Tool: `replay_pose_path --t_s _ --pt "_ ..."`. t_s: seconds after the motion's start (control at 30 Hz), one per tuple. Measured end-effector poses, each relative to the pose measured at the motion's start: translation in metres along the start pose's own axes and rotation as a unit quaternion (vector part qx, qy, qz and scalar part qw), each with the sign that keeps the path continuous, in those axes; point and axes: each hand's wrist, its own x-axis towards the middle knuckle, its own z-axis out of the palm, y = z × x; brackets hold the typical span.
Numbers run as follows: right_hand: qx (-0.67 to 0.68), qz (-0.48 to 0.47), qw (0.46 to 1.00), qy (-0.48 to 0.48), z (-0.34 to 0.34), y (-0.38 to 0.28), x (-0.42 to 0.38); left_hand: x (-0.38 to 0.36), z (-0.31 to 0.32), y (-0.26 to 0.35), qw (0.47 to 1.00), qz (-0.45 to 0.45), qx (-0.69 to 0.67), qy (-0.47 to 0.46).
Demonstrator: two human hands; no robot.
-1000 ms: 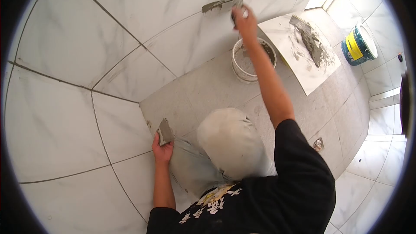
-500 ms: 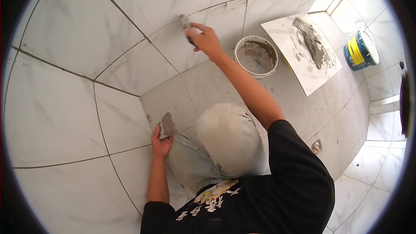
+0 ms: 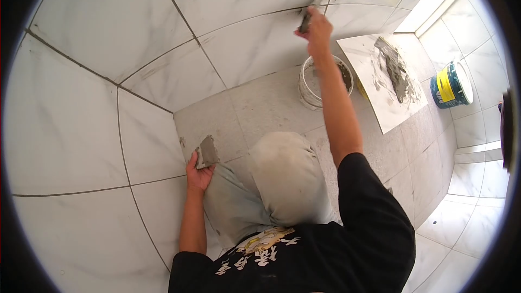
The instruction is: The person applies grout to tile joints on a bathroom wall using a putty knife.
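My right hand (image 3: 320, 30) is stretched up to the marbled wall tiles (image 3: 249, 43), its fingers closed around a small grout-smeared scraper (image 3: 311, 14). The scraper is at the horizontal joint, close to where a vertical joint crosses it. Low on the left, my left hand (image 3: 198, 178) grips a small flat square plate (image 3: 207, 152) coated with grey grout, near my knee. Below my right forearm stands a white bucket (image 3: 309, 95) with grey grout inside, partly hidden by the arm.
Right of the bucket lies a loose white tile (image 3: 369, 84) with a heap of grey grout (image 3: 395, 70) on it. A teal and yellow tub (image 3: 450, 86) stands beyond it by the far wall. Dusty grey floor tiles (image 3: 211, 119) run beneath. The corner walls are close on my left.
My right hand has moved right along the horizontal joint with the scraper, and its forearm now crosses over the bucket. My left hand still holds the plate in nearly the same spot.
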Motion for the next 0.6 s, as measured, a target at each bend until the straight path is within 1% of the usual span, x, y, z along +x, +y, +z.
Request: replay_pose_path --t_s 0.03,0.07,0.13,0.2,0.23,0.27,0.3,0.33,0.37,0.4,0.43,0.47,0.5,0.57,0.6 --pt "-0.020 -0.006 1.000 -0.013 0.015 0.011 -0.014 0.000 0.003 0.000 1.000 0.003 0.000 0.022" --pt "-0.039 -0.012 0.999 -0.024 0.031 0.024 -0.030 0.002 0.003 -0.001 1.000 0.002 0.001 0.024" --pt "-0.075 -0.059 0.995 -0.011 0.063 0.048 -0.067 0.004 0.002 0.000 1.000 -0.011 0.011 -0.007" --pt "-0.113 -0.003 0.986 -0.125 0.068 0.057 -0.093 0.002 -0.002 0.003 0.999 -0.018 0.020 -0.017" --pt "-0.113 -0.003 0.986 -0.126 0.064 0.062 -0.101 0.002 -0.003 0.004 0.999 -0.021 0.027 -0.030" --pt "-0.189 -0.046 0.962 -0.192 0.058 0.073 -0.108 -0.002 -0.003 0.002 0.999 -0.020 0.026 -0.030" --pt "-0.262 -0.090 0.927 -0.255 0.057 0.079 -0.113 -0.006 -0.002 0.002 1.000 -0.012 0.019 -0.014" --pt "-0.258 -0.096 0.926 -0.258 0.055 0.081 -0.110 -0.004 0.000 0.004 1.000 -0.001 0.011 -0.001" --pt "-0.291 -0.223 0.913 -0.179 0.046 0.079 -0.107 -0.002 0.001 0.003 1.000 0.005 0.008 -0.002" --pt "-0.317 -0.340 0.880 -0.096 0.037 0.081 -0.106 -0.004 -0.002 0.001 1.000 0.020 -0.006 -0.004" --pt "-0.316 -0.338 0.881 -0.101 0.031 0.081 -0.098 -0.006 -0.004 0.000 0.999 0.033 -0.019 -0.005" --pt "-0.315 -0.376 0.868 -0.073 0.027 0.080 -0.084 -0.007 -0.009 0.001 0.999 0.033 -0.017 -0.002" --pt "-0.314 -0.415 0.853 -0.043 0.028 0.080 -0.072 -0.003 -0.013 0.002 1.000 0.022 -0.010 -0.020" --pt "-0.341 -0.400 0.849 -0.048 0.030 0.087 -0.054 0.002 -0.013 0.003 0.999 0.007 -0.002 -0.041" --pt "-0.368 -0.385 0.844 -0.058 0.027 0.092 -0.046 0.002 -0.008 0.001 1.000 0.013 -0.005 -0.026"
